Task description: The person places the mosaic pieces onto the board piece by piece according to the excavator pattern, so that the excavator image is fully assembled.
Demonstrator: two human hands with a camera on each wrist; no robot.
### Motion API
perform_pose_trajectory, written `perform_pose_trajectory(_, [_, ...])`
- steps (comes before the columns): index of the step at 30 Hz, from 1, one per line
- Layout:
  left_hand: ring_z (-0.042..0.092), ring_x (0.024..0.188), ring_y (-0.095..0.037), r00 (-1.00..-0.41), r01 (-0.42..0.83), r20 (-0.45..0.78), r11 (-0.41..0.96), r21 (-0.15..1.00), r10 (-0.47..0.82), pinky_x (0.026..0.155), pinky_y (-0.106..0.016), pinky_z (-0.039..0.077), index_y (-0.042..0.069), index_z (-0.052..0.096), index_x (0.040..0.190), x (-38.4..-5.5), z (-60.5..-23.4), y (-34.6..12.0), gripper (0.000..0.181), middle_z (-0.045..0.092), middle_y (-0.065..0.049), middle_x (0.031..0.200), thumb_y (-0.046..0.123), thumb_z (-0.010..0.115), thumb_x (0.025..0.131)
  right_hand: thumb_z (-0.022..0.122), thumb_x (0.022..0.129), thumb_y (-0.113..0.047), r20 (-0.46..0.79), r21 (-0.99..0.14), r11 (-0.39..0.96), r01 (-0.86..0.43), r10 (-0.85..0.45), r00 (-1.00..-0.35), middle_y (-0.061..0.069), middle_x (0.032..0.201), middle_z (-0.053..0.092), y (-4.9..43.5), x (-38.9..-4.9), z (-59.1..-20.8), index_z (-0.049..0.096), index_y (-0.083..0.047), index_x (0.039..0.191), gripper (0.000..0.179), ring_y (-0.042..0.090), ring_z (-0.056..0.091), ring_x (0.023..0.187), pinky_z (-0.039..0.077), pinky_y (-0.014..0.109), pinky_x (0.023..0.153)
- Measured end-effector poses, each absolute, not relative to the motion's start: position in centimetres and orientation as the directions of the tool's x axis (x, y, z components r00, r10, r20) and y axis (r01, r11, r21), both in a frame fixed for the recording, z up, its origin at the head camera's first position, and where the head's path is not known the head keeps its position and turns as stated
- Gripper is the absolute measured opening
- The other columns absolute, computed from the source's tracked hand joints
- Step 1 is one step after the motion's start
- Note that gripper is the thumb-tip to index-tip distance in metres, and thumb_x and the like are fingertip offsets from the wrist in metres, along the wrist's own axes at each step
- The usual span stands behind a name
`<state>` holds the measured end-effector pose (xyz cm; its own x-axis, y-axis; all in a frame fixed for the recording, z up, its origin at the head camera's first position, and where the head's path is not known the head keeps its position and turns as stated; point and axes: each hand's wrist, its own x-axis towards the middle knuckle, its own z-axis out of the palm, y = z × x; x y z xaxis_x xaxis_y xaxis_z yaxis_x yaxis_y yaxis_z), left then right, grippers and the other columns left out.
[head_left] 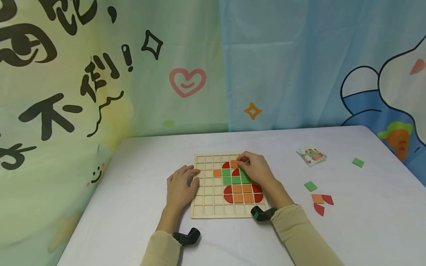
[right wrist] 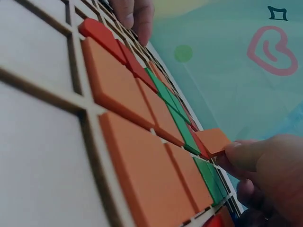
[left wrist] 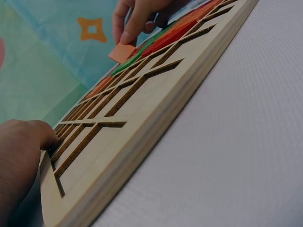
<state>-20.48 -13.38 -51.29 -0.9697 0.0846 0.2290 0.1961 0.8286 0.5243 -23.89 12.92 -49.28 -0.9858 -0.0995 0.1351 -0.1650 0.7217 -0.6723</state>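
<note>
A wooden grid board (head_left: 207, 211) lies on the table, with red, green and orange tiles set in many of its cells. My right hand (head_left: 257, 169) pinches an orange square tile (right wrist: 214, 140) between thumb and fingers over the upper part of the board. In the left wrist view that tile (left wrist: 121, 53) is tilted, held by one edge. Fingers of my left hand (head_left: 181, 186) rest at the board's left edge, loosely bent. A lone orange tile (head_left: 217, 173) sits in a cell left of the green tiles (head_left: 226, 180). The right hand hides some cells behind it.
To the right lie a patterned card stack (head_left: 311, 155), two loose green tiles, one near (head_left: 310, 186) and one farther (head_left: 358, 162), a loose orange tile (head_left: 317, 198) and two red quarter-round tiles, one of them lower (head_left: 318, 209). A printed curtain (head_left: 283, 74) hangs behind the table.
</note>
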Motion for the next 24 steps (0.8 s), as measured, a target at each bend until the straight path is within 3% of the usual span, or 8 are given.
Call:
perform_pose_trajectory(5, [0.043,0.134,-0.022,-0.969,0.197,0.230,0.829,0.523,0.085,0.107,-0.051,0.027,0.023,0.067,0.114,-20.53,-51.38,-13.41,0.027,0.057,0.000,0.135,0.026,0.057,0.089,0.064,0.091,-0.021,0.150,-0.632,0.755,-0.177,-0.106,-0.983,0.002,0.091,0.070,12.63,-23.99,-49.18,0.067,-0.014,0.099,0.012,0.016,0.052,0.073,0.046,0.031,0.069])
perform_pose_trajectory(11, [0.043,0.134,-0.022,-0.968,0.202,0.236,0.829,0.521,0.087,0.106,-0.051,0.027,0.023,0.067,0.114,-20.59,-51.53,-13.53,0.027,0.058,0.000,0.134,0.026,0.057,0.089,0.063,0.091,-0.021,0.153,-0.606,0.775,-0.180,-0.109,-0.982,0.004,0.099,0.070,12.49,-24.02,-49.18,0.069,-0.013,0.100,0.014,0.020,0.060,0.086,0.051,0.039,0.082])
perform_pose_trajectory(24, [0.043,0.134,-0.022,-0.968,0.203,0.235,0.829,0.522,0.088,0.107,-0.051,0.027,0.023,0.067,0.114,-20.57,-51.56,-13.50,0.027,0.057,0.000,0.134,0.026,0.057,0.089,0.065,0.090,-0.022,0.200,-0.556,0.802,-0.218,-0.126,-0.972,0.006,0.096,0.063,12.72,-23.99,-49.31,0.072,-0.013,0.100,0.016,0.023,0.059,0.090,0.050,0.041,0.085])
